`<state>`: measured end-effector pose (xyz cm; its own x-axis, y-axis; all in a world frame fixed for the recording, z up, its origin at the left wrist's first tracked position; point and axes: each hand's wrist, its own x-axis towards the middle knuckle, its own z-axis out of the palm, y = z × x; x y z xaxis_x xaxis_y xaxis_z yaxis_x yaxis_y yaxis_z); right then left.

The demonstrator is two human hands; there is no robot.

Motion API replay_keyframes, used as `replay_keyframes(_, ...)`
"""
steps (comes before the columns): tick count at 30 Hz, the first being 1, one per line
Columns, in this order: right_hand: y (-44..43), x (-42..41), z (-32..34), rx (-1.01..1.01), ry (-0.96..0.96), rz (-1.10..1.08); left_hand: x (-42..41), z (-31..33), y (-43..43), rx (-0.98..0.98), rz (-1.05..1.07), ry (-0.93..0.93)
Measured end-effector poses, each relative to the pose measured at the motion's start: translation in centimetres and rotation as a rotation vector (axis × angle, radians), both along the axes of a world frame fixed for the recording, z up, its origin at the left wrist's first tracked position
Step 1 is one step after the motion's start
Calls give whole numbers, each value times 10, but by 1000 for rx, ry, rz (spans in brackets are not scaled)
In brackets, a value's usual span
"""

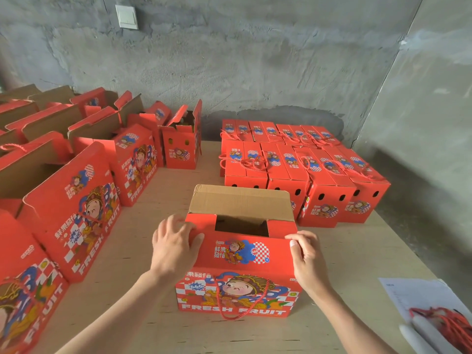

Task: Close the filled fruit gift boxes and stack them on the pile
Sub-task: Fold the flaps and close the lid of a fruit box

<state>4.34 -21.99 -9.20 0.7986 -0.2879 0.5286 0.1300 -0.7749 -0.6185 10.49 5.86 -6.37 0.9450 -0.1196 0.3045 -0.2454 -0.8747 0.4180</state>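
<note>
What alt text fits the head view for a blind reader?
The left hand and right hand hold the front flap of an open red box on a table; its back flap stands up. Closed boxes are piled behind, open boxes stand left.

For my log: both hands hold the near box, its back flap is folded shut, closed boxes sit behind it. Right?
No: the head view shows the back flap standing upright, open. The left hand and right hand do hold the near box, with closed boxes behind it.
</note>
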Motion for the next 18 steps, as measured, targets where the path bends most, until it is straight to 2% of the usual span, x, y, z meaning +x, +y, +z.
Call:
replay_keyframes(5, 0, 1, -2, -12, -4, -5, -14, 2, -35, 246, -317, -113)
replay_keyframes(10, -1, 2, -5, -14, 11, -22, -17, -4, -34, 319, -302, -198)
replay_keyframes(18, -1, 3, -5, -53, 20, -31, -16, -4, -37, 343, -286, -210)
